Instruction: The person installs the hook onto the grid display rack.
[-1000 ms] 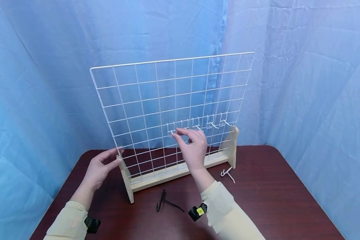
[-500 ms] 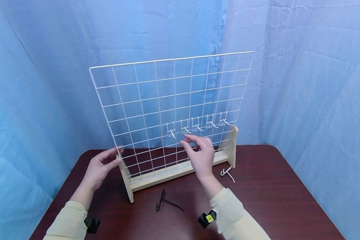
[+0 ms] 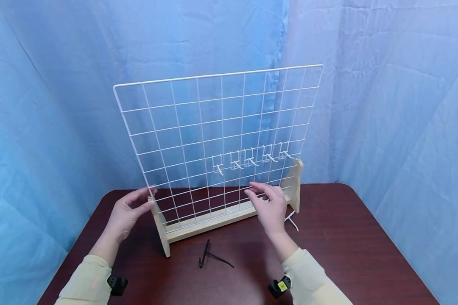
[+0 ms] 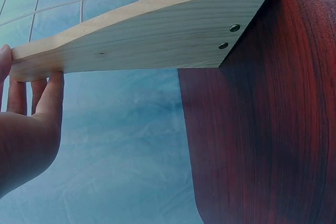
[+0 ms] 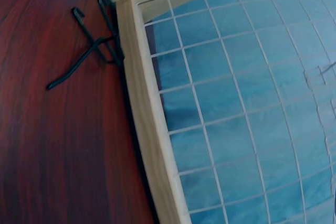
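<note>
A white wire grid panel (image 3: 221,76) stands upright in a pale wooden stand (image 3: 213,223). My left hand (image 3: 127,212) holds the top of the stand's left side piece (image 4: 136,38), thumb on one side and fingers on the other in the left wrist view. Several white hooks, among them the leftmost hook (image 3: 219,170), hang in a row on the grid's lower part. Below that row my right hand (image 3: 272,206) hovers before the panel, fingers loosely bent and holding nothing. Behind its wrist a loose white hook (image 3: 293,224) lies on the table, partly hidden.
A black hook (image 3: 207,255) lies on the dark red table (image 3: 339,254) in front of the stand; the right wrist view has this black hook (image 5: 94,45) close to the base. Blue curtains (image 3: 397,127) enclose the table at the back and sides.
My right hand has left the leftmost hook on the grid and moved right and down, uncovering the row of hooks and now partly covering the loose white hook. My left hand stays put.
</note>
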{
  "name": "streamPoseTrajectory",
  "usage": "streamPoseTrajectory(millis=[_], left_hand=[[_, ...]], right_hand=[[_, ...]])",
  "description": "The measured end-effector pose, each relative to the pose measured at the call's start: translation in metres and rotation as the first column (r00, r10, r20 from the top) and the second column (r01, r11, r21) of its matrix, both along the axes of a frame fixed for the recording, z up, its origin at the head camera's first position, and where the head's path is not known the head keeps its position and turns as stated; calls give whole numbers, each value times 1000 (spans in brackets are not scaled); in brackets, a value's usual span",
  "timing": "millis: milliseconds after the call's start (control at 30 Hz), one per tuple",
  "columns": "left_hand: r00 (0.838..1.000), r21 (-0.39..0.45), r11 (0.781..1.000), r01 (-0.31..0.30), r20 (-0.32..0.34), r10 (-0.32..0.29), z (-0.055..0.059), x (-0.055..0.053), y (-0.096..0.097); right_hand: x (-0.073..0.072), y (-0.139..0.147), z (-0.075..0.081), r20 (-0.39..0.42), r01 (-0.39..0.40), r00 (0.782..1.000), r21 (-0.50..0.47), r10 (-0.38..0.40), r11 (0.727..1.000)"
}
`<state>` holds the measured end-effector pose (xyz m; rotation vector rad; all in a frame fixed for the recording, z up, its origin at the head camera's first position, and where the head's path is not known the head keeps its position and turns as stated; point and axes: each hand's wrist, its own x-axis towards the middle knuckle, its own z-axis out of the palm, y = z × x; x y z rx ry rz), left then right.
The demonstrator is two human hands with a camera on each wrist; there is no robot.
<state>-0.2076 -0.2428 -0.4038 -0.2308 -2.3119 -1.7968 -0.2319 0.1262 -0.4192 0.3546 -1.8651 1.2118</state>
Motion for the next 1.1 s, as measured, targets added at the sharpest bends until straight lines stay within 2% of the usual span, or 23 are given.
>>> streamPoseTrajectory(millis=[300, 667, 1100], left_hand=[[1000, 2, 1000, -5, -1, 5, -1, 0, -1], [1000, 7, 1000, 4, -14, -4, -1, 0, 0], [1000, -6, 1000, -7, 0, 7, 0, 0, 0]], right_hand=[[1, 18, -17, 33, 63, 997, 32, -64, 997], [5, 44, -38, 54, 38, 998, 81, -43, 996], [11, 68, -58, 53, 67, 996, 167, -77, 984]])
